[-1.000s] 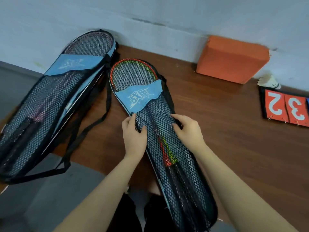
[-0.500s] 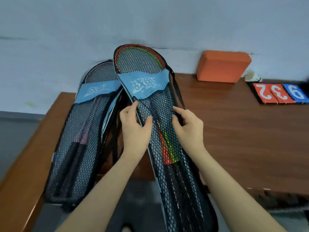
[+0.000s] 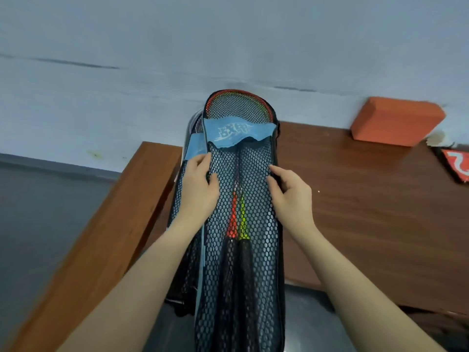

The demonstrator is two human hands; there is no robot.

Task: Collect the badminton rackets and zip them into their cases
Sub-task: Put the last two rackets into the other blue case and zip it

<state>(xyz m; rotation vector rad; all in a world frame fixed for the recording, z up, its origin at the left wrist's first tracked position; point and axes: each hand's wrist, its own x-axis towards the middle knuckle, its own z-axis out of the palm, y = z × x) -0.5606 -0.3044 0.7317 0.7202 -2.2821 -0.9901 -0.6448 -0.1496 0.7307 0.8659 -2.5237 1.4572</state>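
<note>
- Since half a second ago, the black mesh racket case with the blue printed band (image 3: 241, 250) has been carried leftward and is now held directly over the second black mesh case with a blue band (image 3: 194, 146), which a moment ago lay in full view beside it; only a strip of that second case is seen past the left hand's knuckles.
- Left hand (image 3: 196, 189): curled round the left edge of the upper case, thumb laid on the mesh, fingers wrapped behind the rim.
- Right hand (image 3: 291, 196): pinched on the right edge of the same case, fingers bent over the black border.
- Between the two hands, inside the mesh: two rackets, a red-shafted racket (image 3: 232, 222) and a yellow-green-shafted racket (image 3: 243, 219), side by side, dark grips toward the person, heads beyond the fingertips under the blue band.
- To the right of the right hand: brown wooden table top (image 3: 368, 212).
- Beyond the right hand, against the wall: orange rectangular foam block (image 3: 396, 121); past it, at the frame edge, a red numbered score card (image 3: 458, 165).
</note>
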